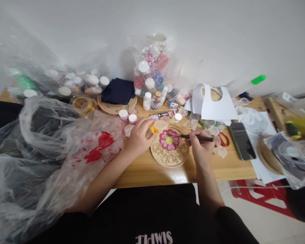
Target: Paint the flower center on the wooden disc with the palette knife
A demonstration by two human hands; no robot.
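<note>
In my left hand [140,136] is a small paint pot [154,129] with yellow-orange paint, its clear lid beside the far edge of a round wooden plaque [170,163]. My fingers wrap round the pot. Gripped in my right hand [202,150] is a dark-handled paintbrush [204,138], its tip reaching left over the plaque's flower [169,139]. The flower has pink and magenta petals and a yellow centre. Below it, gold outlines cover the lower part of the plaque, which lies flat on the table. The brush tip is too small to show whether it touches.
A crumpled plastic bag with red print [99,147] fills the left side. Behind the plaque lie a B-7000 glue tube [163,115] and small bottles [147,101]. Red-handled scissors [224,139], clear cups [220,151] and a phone [242,141] are to the right.
</note>
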